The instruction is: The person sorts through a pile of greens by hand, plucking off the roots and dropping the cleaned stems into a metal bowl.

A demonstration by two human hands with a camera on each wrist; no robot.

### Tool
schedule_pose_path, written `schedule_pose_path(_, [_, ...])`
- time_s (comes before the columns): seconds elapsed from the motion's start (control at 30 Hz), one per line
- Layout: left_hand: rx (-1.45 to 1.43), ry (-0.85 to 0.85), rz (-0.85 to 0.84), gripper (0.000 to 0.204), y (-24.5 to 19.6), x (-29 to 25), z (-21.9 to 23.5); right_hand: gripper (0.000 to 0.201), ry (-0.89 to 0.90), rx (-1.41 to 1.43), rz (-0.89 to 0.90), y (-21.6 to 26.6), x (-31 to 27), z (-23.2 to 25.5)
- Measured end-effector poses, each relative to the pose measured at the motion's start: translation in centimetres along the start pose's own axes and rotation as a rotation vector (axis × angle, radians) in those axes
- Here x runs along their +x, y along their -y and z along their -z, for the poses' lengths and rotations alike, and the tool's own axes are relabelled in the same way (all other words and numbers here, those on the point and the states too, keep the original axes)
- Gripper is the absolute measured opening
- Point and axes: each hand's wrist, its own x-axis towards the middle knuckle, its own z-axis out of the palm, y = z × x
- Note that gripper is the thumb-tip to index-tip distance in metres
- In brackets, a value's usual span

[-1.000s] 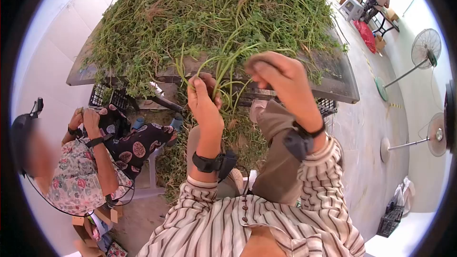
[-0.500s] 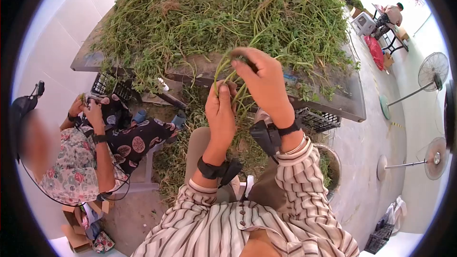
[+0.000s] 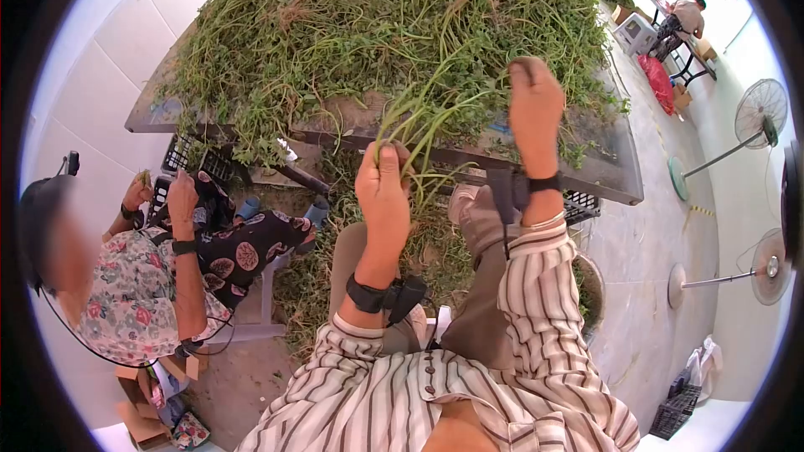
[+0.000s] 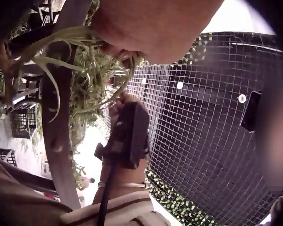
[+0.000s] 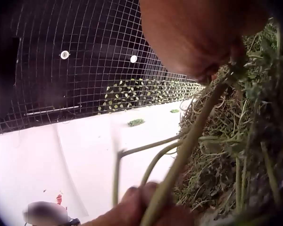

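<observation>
In the head view my left hand [image 3: 384, 192] grips a small bunch of long green stems [image 3: 409, 121] in front of the table's near edge. Some stems rise past the thumb; others hang below the fist. My right hand [image 3: 536, 109] is raised to the right of the bunch, over the table edge, with its fingers bent. From the right wrist view, a thick stem [image 5: 188, 141] runs from the left fingers at the bottom up toward the right fingertips; I cannot tell whether these pinch it. Behind both hands lies a large heap of leafy green plants [image 3: 394, 33] on the table [image 3: 615, 172].
Black plastic crates [image 3: 579, 205] stand under the table, and loose plants [image 3: 310, 293] cover the floor below. At my left sits a person [image 3: 126, 276] in a floral top, hands raised. A round tub [image 3: 590, 297] is beside my right leg. Two standing fans [image 3: 762, 113] are farther right.
My right hand first came in to the stems above the left hand, then swung away to the right. The left hand keeps its grip on the bunch.
</observation>
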Motion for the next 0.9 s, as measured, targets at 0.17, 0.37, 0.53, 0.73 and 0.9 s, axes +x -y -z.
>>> schedule_pose_path(0.17, [-0.047,-0.049,0.068,0.024,-0.3,0.1,-0.3,0.015,0.061,1.363,-0.666,2.9,1.0,3.1])
schedule_pose_path(0.37, [-0.101,-0.058,0.121,0.023,-0.2,0.6,-0.8,0.019,0.031,1.920,-0.620,8.3,0.8,7.7])
schedule_pose_path(0.53, [-0.133,-0.081,0.184,0.019,0.3,1.2,-0.9,0.007,0.069,2.362,-0.683,8.5,2.1,8.9])
schedule_pose_path(0.73, [-0.268,-0.052,0.112,0.020,0.5,1.9,-0.8,0.016,0.169,2.598,-0.561,10.5,6.1,6.7])
schedule_pose_path(0.9, [-0.212,-0.101,0.109,0.020,0.4,1.5,0.1,0.011,0.212,2.556,-0.433,10.9,6.6,4.8])
